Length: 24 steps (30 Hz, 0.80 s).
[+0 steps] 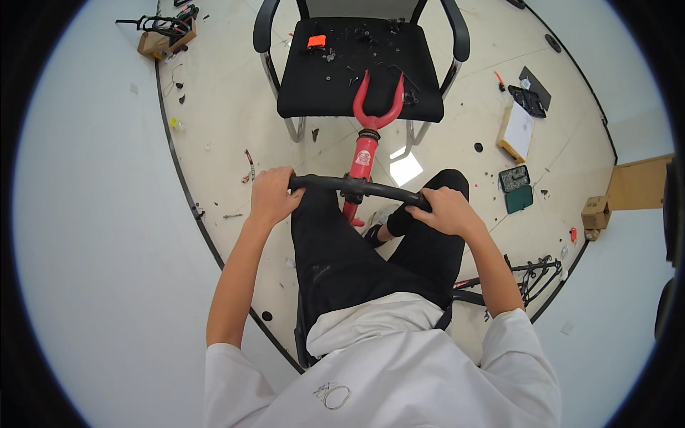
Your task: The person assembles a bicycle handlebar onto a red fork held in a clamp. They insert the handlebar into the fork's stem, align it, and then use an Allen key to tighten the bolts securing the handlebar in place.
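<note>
A black bicycle handlebar point(389, 191) lies across my knees, bowed slightly, with a black clamp point(353, 187) at its middle. My left hand point(273, 194) is wrapped round its left end, and my right hand point(446, 210) grips the right end. Beyond the clamp runs a red head tube point(364, 157) with a dark ring at its far end. From there a red fork point(378, 118) spreads into two prongs whose tips reach over the chair seat. Another short red piece point(349, 212) shows below the bar. My palms hide both bar ends.
A black armchair point(307, 93) ahead carries small parts and an orange item point(317, 41). At right lie a white-topped box point(516, 132), a green case point(519, 200) and a cardboard box point(596, 212). A dark bike frame point(535, 278) rests near my right elbow; another box point(168, 41) stands far left.
</note>
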Tool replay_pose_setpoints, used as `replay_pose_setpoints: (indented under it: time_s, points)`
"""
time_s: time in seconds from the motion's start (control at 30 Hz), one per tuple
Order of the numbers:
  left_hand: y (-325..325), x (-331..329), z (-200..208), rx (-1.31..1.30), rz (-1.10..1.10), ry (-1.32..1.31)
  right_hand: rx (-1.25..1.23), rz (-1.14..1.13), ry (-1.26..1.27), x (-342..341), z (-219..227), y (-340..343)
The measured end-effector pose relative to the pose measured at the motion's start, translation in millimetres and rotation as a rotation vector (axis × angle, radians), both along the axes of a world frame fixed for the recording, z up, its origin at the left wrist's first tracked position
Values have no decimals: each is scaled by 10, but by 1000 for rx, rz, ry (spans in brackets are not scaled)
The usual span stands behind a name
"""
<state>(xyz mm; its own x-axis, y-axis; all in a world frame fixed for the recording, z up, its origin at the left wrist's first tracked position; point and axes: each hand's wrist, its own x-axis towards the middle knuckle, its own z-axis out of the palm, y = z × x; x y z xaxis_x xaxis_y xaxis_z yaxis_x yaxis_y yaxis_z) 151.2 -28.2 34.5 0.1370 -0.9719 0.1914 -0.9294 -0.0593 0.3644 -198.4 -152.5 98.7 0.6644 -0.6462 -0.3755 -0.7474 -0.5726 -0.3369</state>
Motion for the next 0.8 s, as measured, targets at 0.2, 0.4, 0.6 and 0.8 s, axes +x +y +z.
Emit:
replay_pose_setpoints:
  time_s: [0.2, 0.4, 0.6, 0.8]
  points:
    - [-142, 114, 200, 170, -42, 21, -51, -52, -169, 0, -229, 38]
    - [-373, 131, 222, 516, -11, -126, -87, -68, -139, 3, -238, 67]
    - [-337, 137, -155, 327, -26, -142, -210, -36, -109, 3, -159, 101]
    - [-363, 127, -134, 256, 16, -114, -291, -66, -115, 17, -252, 79]
